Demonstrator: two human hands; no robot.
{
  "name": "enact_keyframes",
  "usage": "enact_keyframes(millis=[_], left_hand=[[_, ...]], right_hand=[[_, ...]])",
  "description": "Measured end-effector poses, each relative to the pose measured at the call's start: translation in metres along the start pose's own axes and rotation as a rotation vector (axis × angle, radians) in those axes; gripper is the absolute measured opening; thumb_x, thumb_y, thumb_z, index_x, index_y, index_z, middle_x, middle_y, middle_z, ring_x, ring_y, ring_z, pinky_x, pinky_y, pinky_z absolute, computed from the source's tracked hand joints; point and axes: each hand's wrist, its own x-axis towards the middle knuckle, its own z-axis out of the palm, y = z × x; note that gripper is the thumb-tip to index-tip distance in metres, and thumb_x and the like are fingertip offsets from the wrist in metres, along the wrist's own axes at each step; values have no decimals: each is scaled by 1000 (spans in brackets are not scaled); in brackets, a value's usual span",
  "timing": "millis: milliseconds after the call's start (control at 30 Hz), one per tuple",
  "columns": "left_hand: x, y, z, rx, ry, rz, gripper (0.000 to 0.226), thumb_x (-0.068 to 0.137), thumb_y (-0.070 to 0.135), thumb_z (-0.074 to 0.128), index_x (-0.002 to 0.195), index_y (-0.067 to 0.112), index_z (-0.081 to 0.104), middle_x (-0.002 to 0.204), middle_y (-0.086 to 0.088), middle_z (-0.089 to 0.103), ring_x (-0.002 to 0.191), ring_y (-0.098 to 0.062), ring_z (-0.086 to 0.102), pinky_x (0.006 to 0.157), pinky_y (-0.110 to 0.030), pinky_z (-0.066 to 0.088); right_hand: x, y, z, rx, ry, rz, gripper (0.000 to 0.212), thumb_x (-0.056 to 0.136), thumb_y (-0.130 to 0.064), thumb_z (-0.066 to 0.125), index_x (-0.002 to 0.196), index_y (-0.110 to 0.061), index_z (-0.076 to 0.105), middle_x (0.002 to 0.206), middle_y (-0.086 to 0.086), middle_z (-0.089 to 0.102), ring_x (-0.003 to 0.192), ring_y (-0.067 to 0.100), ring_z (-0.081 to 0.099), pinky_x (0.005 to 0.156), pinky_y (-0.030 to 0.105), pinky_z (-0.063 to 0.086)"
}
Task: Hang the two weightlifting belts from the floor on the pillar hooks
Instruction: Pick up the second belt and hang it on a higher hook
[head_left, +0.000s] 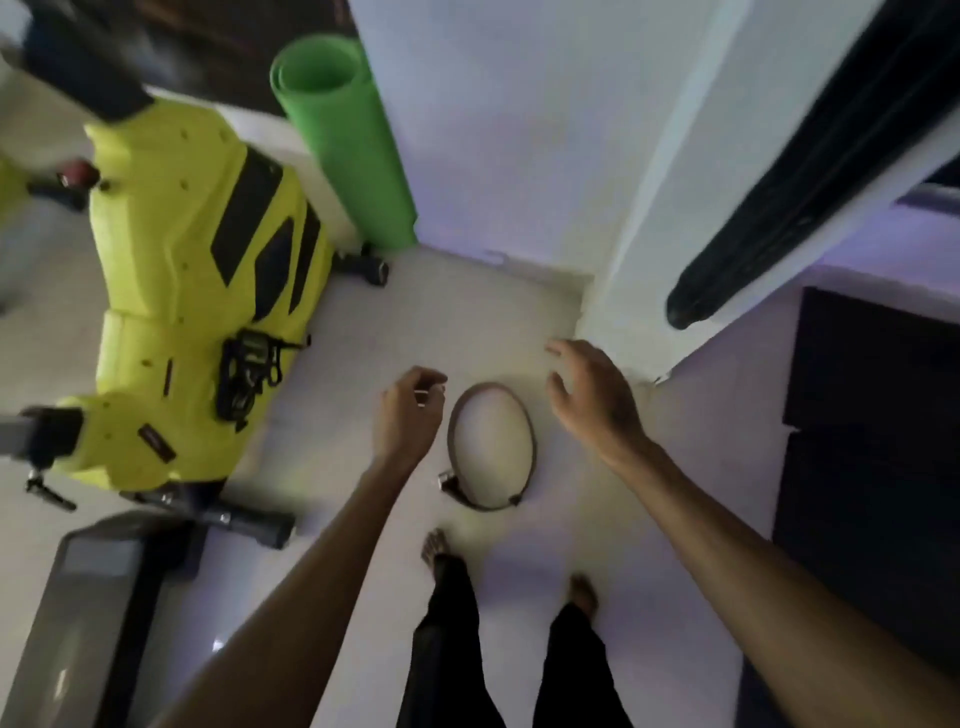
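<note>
A: Belt position?
B: Brown belt coiled on the floor, frame centre, long axis running up-frame, between both hands.
A: Fingers?
B: Left hand loosely curled, empty; right hand spread open. Left looks marginally nearer, buckle lower left.

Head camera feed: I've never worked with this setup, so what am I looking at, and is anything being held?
There is no machine here: a camera on a person's head looks down past both bare arms to their bare feet. On the pale floor lies a brown belt, curled into a loop with its buckle nearest the feet. The left hand and right hand hover either side of it. The right is open and empty; the left is curled, its grip unclear. A black belt already hangs on the white pillar. A yellow exercise machine and green rolled mat stand left.
</note>
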Motion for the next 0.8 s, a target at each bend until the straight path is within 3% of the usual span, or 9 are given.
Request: enact_keyframes(millis=[133,233,400,467,600,733,800], left_hand=[[25,-130,28,12,-82,-236,16,94,15,60,99,24,72,97,5,76,86,-14,71,75,-25,45],[46,-237,77,-6,-111,-389,16,93,16,60,99,24,72,96,6,77,86,-13,70,81,-28,50],[92,-413,185,30,-200,-575,17,92,17,59,98,28,72,98,6,76,91,-17,73,87,-30,52],[110,-477,228,89,-242,-578,18,93,19,59,95,31,71,104,6,76,96,-19,73,88,-30,51],[137,-572,284,141,-259,-627,20,91,18,58,98,28,74,103,5,76,100,-19,71,87,-25,45],[146,-608,300,88,-259,-644,22,90,17,55,98,28,72,100,4,75,97,-21,72,93,-33,52],[140,-610,298,58,-322,-655,22,90,19,55,97,32,70,100,4,76,97,-19,72,93,-34,54]], right_hand=[[-5,22,159,-66,-297,45,41,90,-15,56,130,-8,56,113,15,64,105,34,59,86,43,52],[-11,60,295,-90,-446,68,43,91,-22,51,131,-7,55,117,14,64,109,33,59,88,41,52],[-30,148,513,-336,-607,-103,42,82,-31,47,106,0,63,91,17,64,79,37,64,60,38,51],[-34,185,583,-403,-593,-92,48,79,-38,42,100,0,64,88,19,64,77,37,63,58,37,51],[-32,229,677,-450,-655,50,42,75,-39,67,101,-6,63,104,18,61,98,38,56,78,42,46],[-26,248,714,-473,-608,44,23,67,-25,74,78,-7,63,95,18,60,89,39,56,70,41,45],[-22,248,710,-420,-531,14,14,70,-18,69,79,-8,65,89,16,60,84,39,55,65,40,43]])
